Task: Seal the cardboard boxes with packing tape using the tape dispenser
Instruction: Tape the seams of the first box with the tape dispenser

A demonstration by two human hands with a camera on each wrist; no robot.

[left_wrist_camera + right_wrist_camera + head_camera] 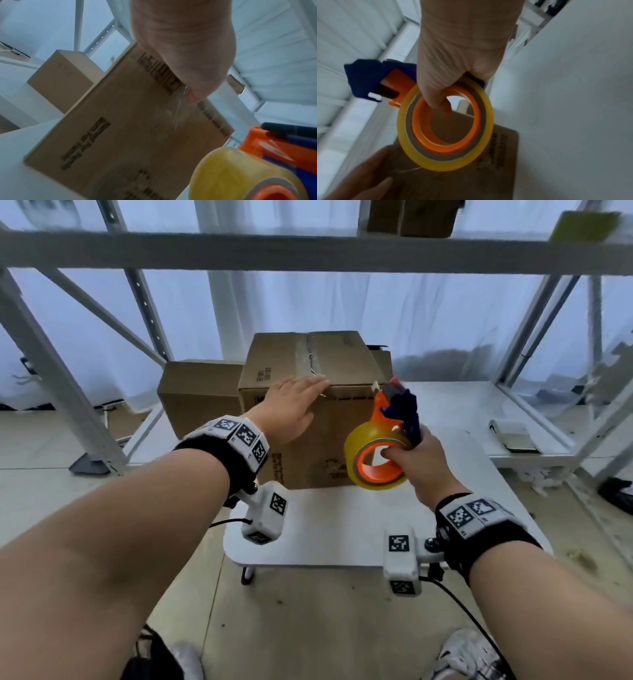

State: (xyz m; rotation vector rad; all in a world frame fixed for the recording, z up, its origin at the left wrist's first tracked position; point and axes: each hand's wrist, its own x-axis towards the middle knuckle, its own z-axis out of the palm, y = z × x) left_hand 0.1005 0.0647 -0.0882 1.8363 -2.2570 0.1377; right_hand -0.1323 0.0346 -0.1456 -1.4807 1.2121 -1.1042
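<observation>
A tall cardboard box (pixel 329 426) stands on the white table (pixel 329 529), with clear tape along its top seam (pixel 310 354) and down its front face (pixel 178 108). My left hand (pixel 291 405) lies flat with straight fingers over the box's top front edge, palm against the front face (pixel 185 56). My right hand (pixel 418 463) grips the orange and blue tape dispenser (pixel 390 433) to the right of the box, apart from it, thumb hooked inside the yellowish roll's orange core (pixel 443 121). The cutter end (pixel 394 386) points up near the box's top right corner.
A smaller cardboard box (pixel 202 395) sits behind and left of the tall one. White metal shelving (pixel 308 251) frames the area, with another box (pixel 411 217) on the upper shelf. A low white shelf (pixel 472 412) on the right carries a small pad (pixel 513 436). My shoes (pixel 469 655) show below.
</observation>
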